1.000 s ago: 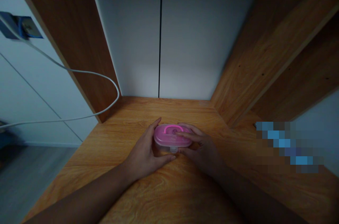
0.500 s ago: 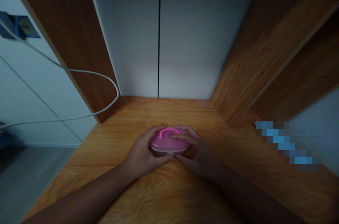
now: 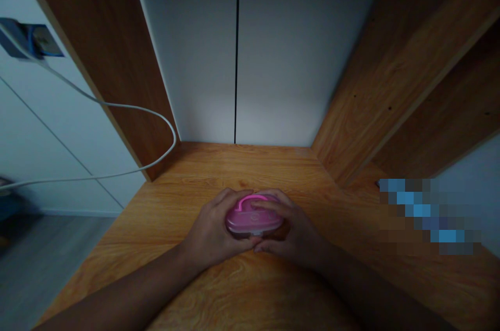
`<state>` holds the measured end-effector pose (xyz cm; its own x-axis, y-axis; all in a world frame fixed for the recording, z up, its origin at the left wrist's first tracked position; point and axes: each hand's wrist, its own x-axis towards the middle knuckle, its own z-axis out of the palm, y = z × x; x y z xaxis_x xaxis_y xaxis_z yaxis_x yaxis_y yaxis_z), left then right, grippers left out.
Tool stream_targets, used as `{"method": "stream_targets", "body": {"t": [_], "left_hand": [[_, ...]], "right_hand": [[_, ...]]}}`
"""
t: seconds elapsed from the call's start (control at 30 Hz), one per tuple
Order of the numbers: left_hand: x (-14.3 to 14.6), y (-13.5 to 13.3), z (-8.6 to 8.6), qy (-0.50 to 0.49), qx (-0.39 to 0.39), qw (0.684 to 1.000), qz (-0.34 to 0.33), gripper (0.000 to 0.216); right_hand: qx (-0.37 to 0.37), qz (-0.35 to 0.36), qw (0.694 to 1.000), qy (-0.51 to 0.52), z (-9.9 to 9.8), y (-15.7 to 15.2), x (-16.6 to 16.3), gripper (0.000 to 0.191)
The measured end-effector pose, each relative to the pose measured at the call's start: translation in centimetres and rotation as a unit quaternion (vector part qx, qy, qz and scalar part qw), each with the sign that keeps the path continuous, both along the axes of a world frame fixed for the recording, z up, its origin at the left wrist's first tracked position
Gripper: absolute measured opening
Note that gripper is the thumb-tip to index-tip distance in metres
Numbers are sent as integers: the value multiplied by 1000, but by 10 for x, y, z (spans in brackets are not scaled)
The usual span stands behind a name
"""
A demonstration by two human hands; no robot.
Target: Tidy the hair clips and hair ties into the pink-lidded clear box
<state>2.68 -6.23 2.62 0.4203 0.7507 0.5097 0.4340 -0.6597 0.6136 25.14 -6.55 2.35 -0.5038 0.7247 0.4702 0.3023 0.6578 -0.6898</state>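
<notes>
Between my hands is a small oval container (image 3: 254, 220) with a see-through pink lid, a brighter pink carrying handle (image 3: 250, 198) on top and a pale clasp (image 3: 256, 233) at its front. My left hand (image 3: 214, 227) wraps its left side, thumb along the front below the lid. My right hand (image 3: 299, 229) grips the right side, with a finger lying over the lid by the handle and the thumb low at the front. Both thumb tips meet near the clasp. The lid looks closed; what is inside cannot be made out.
Under my hands is a wooden desktop (image 3: 234, 289), with a white back panel (image 3: 203, 60) and wooden side boards behind it. A white cable (image 3: 174, 138) loops in from a wall socket (image 3: 46, 40) at left. At right lies a pixelated blue item (image 3: 420, 209).
The container and both hands sit slightly lower and farther right in view, and the container is tilted a little differently. My right thumb has shifted down and left, close to the left thumb.
</notes>
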Motion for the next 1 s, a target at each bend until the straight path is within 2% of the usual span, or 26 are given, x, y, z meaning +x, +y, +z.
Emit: {"method": "stream_targets", "body": {"t": [0.53, 1.0], "left_hand": [[-2, -1, 1, 12, 21, 1000, -11, 67], [-2, 2, 1, 7, 31, 999, -20, 64]], "right_hand": [[29, 4, 1000, 4, -4, 0, -1, 67], [44, 6, 999, 7, -5, 2, -1, 72]]}}
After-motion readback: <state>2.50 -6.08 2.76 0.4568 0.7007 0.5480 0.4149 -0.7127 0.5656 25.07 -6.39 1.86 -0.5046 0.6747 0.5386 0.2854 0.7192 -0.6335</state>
